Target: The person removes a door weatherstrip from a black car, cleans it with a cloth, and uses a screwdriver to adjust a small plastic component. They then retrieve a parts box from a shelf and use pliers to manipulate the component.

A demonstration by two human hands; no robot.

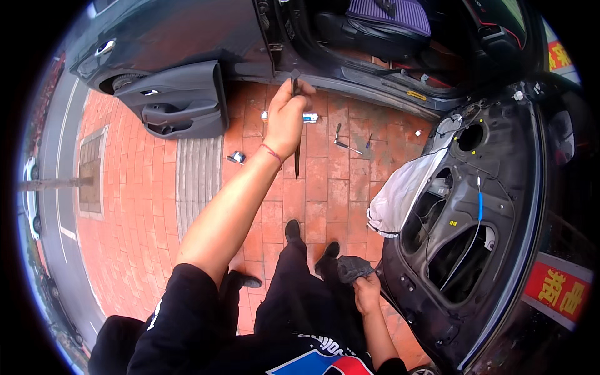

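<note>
The left hand (286, 115) was raised and closed around a dark tool (296, 125), its long axis running nearly straight down from the fist over the brick pavement (125, 237). The right hand (365, 290) hung low, clutching a dark rag (352, 267) just beside the stripped door (475, 212), which lay to its right, nearer to it than to the tool.

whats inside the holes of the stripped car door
Through the openings of the stripped door a blue-sleeved cable and thin wires show, with a white sheet peeled aside. Deeper in is dark and cannot be seen.
</note>
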